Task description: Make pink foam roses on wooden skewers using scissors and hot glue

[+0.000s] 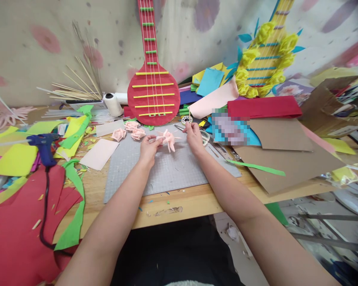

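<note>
Over the grey cutting mat (173,171), my left hand (149,150) pinches a pale pink paper flower (169,139) whose petals spread and droop to the right. My right hand (194,137) is closed a little farther right, with a thin wooden stick (189,116) standing up from its fingertips. The stick and the flower are apart. Several finished-looking pink paper roses (133,126) lie at the mat's far left edge. White-handled scissors (205,138) lie just behind my right hand, partly hidden by it.
A red paper lute (153,95) leans at the back, and a yellow one (264,59) with paper flowers stands right. A blue glue gun (44,145) with its cord sits left among paper scraps. Brown cardboard (286,159) covers the right side. Bamboo sticks (74,92) stand behind.
</note>
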A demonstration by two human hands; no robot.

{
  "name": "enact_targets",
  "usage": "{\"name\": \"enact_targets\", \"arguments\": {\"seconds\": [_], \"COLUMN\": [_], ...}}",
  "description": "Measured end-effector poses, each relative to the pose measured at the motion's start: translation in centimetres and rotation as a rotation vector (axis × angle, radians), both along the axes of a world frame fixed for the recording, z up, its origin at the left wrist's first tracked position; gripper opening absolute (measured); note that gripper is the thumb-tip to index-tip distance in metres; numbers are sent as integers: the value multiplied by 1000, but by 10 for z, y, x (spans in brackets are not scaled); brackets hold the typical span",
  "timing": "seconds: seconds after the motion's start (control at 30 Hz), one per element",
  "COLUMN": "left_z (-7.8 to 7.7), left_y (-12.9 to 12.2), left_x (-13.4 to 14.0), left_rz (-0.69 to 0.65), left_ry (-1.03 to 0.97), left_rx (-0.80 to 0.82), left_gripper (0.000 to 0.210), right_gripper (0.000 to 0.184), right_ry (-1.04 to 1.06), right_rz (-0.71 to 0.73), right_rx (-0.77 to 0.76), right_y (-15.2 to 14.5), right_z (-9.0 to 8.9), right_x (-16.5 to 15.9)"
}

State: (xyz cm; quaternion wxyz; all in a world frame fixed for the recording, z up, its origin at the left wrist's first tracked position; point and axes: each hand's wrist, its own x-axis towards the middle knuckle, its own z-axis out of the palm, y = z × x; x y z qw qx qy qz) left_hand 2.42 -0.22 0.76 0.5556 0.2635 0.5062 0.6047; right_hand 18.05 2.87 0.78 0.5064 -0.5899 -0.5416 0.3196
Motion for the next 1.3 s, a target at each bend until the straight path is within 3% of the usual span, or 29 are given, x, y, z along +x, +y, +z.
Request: {"name": "enact_targets", "arguments": {"seconds": [0.07,0.17,0.23,0.33,0.6,1.03,1.3], "left_z": [0,2,2,1,0,-3,-9], "left_y": [1,3,4,5,5,4,6], "left_x": [0,-1,-3,-4,-7,-11,-11], "left_rz": [75,98,90,76,-15,-99,-63], "left_ry": [-47,-126,-168,-204,-224,-225,-168], "left_rx": [-23,-26,-1,48,28,106,99], "left_gripper": [28,23,25,31,25,39,37], "right_gripper": [35,30,27,25,27,29,32], "right_ry": [-191,-454,-601,-699,-572,-454,-419], "right_rz": [-37,151,285,332,268,360,423], "right_rx": [104,209,215,132,80,-5,-37], "right_y": [-4,-15,-21,-24,-20,-11,-7], "right_z": [3,6,5,2,0,-3,-10], "right_x": [1,-4,-10,-18,-13,-11,-10]}}
